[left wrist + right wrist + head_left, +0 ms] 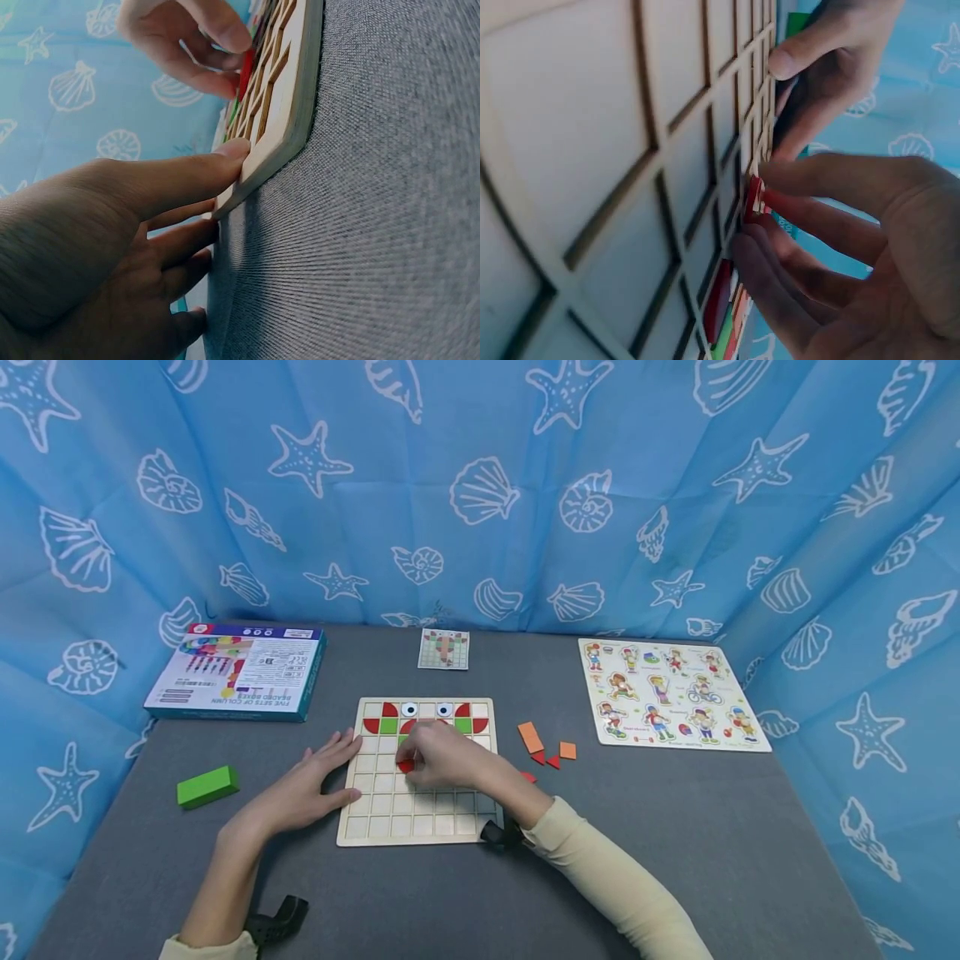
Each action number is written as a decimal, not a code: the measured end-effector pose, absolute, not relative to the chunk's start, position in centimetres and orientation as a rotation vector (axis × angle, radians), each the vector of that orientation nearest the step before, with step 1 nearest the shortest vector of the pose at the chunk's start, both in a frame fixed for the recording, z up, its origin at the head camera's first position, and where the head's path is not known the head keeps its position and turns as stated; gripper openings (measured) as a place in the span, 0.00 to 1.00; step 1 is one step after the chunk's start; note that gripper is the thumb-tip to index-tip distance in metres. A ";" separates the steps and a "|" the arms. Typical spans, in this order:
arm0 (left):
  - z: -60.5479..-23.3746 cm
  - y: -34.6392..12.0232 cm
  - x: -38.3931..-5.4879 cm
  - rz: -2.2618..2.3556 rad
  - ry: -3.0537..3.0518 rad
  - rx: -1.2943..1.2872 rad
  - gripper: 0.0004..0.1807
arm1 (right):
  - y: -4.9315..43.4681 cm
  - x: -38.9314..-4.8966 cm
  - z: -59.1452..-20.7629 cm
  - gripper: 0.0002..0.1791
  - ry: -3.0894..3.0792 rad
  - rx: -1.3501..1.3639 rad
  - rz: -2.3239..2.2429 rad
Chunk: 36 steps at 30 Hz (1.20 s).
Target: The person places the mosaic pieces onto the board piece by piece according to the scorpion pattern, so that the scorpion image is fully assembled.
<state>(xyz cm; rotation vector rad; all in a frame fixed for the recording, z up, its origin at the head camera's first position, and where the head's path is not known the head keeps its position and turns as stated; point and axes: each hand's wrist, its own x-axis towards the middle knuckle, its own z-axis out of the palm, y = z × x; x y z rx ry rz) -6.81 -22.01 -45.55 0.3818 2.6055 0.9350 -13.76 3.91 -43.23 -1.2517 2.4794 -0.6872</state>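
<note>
A pale wooden grid board [380, 827] lies on the grey table, with red and green pieces and two eye pieces [408, 710] in its upper rows. My right hand [444, 758] is over the middle of the board and pinches a small red piece [753, 199] between thumb and fingers, at the cells. The piece's full outline is hidden by the fingers. At the board's left edge, my left hand [303, 787] rests with fingers extended; its thumb [234, 148] touches the board's rim in the left wrist view.
Right of the board lie orange pieces [530, 737] and small red triangles [553, 762]. A pattern card [444, 650] is behind it. A boxed set [232, 681] and a green block [207, 787] are to the left, a picture puzzle board [675, 695] to the right.
</note>
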 end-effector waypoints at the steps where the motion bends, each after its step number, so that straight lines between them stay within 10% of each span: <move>1: -45.5 -22.0 -6.8 0.934 2.605 0.381 0.47 | 4.0 -13.8 -43.2 0.08 2.466 -1.252 -0.686; 36: -45.6 -22.0 -6.7 0.932 2.612 0.385 0.47 | 4.0 -13.5 -43.5 0.08 2.547 -1.218 -0.699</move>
